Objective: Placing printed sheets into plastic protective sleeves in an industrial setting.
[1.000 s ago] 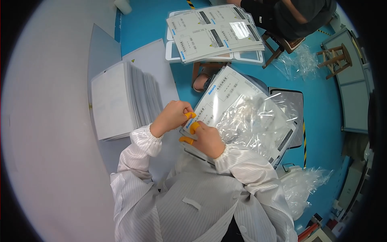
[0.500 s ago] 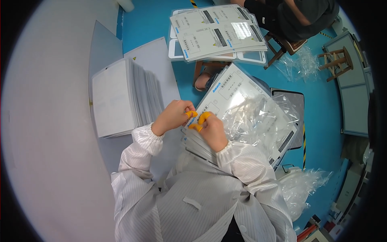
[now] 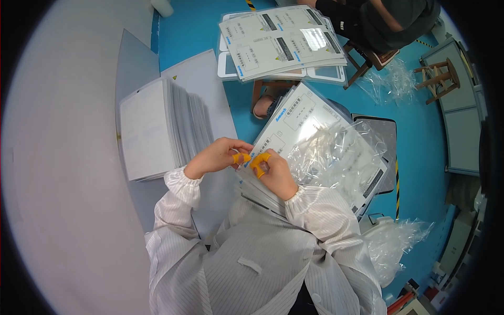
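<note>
Two wooden stools (image 3: 438, 79); two hands; three stacks of printed sheets (image 3: 283, 42).

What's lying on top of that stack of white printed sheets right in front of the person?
Crumpled clear plastic bags lie over the right part of the stack of printed sheets. Both hands, left hand and right hand, meet at its near corner. Print beneath is partly hidden.

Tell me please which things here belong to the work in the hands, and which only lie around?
In use: left hand and right hand, with orange finger cots, at the corner of the printed sheet in a clear bag.

Lying around: grey sheet stack, far sheet pile, wooden stool, loose bags.
</note>
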{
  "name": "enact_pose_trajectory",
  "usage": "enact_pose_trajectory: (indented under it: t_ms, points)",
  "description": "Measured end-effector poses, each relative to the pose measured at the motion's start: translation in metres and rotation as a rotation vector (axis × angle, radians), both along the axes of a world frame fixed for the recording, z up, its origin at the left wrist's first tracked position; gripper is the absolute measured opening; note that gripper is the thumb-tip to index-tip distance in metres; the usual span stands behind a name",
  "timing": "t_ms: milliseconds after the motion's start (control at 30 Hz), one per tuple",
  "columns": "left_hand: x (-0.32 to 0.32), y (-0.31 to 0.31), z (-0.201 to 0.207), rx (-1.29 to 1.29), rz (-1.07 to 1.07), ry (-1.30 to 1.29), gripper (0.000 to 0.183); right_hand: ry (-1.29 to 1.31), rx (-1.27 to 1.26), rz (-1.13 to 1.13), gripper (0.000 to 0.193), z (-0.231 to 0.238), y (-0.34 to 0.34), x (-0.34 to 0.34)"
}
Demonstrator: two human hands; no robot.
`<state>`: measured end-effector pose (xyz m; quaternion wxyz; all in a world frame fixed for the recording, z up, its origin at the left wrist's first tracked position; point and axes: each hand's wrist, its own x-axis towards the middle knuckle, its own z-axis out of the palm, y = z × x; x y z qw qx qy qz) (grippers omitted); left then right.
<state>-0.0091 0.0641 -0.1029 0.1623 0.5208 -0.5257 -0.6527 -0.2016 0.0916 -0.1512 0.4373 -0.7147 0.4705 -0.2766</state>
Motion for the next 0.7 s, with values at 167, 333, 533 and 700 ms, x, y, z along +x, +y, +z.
enact_pose_trajectory:
  t_ms: [167, 333, 533, 700]
  points:
    - [0.003, 0.003, 0.005, 0.088, 0.001, 0.066, 0.043, -0.044, 0.004, 0.009, 0.018, 0.019, 0.008, 0.005]
    - [0.011, 0.006, -0.007, -0.102, -0.152, 0.018, 0.046, -0.030, -0.047, 0.039, 0.016, 0.003, 0.011, 0.004]
    - [0.019, 0.002, -0.021, 0.109, -0.023, 0.054, 0.049, -0.865, 0.290, -0.410, 0.019, 0.009, -0.029, -0.053]
    - [0.030, -0.014, -0.033, 0.050, -0.314, 0.139, 0.044, -1.277, 0.414, -0.387, 0.023, -0.013, -0.030, -0.092]
